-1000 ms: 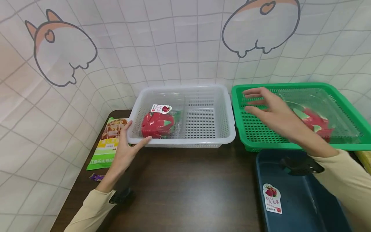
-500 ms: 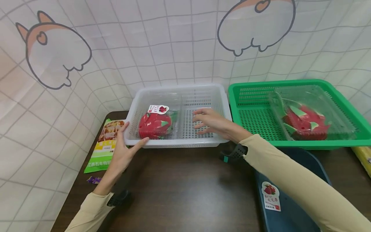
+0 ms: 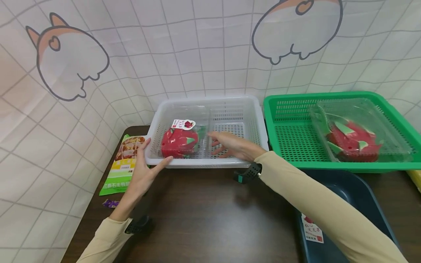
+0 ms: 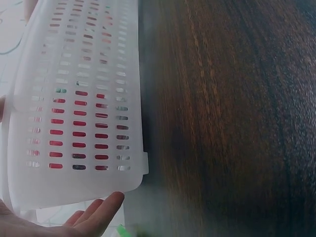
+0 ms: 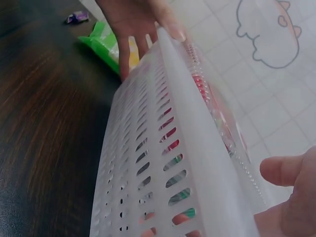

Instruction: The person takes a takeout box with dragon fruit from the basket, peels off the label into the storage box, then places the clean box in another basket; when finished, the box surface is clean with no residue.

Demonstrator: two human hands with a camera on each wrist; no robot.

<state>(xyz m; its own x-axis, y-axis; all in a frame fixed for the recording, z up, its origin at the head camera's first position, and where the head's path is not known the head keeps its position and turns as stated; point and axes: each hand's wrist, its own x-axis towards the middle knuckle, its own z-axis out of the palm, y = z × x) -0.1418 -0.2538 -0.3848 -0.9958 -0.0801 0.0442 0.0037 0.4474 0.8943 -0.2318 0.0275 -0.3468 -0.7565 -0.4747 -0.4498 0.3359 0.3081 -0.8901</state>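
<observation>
A white basket point(image 3: 210, 163) holds a clear plastic box with a red dragon fruit point(image 3: 179, 142) in its left half; a label sticks to the lid. The left hand point(image 3: 144, 171) grips the basket's front left corner, thumb over the rim and fingers along the outer side, as the left wrist view also shows below the basket wall point(image 4: 69, 185). Inside the basket's right half is the right hand point(image 3: 231, 144), fingers spread and relaxed, thumb near the box's right edge; whether it touches the box I cannot tell. The right wrist view shows its thumb point(image 5: 281, 170) above the rim.
On the right, a green basket point(image 3: 286, 164) holds another clear box with a dragon fruit point(image 3: 355, 140). A dark blue tray point(image 3: 358, 190) with a label inside lies in front of it, partly under the right sleeve. Left are a green and yellow snack bag point(image 3: 120, 171) and a small purple wrapper point(image 3: 110, 203).
The right hand has moved left from over the green basket into the white basket, beside the boxed fruit. The left hand has kept its grip on the white basket's corner.
</observation>
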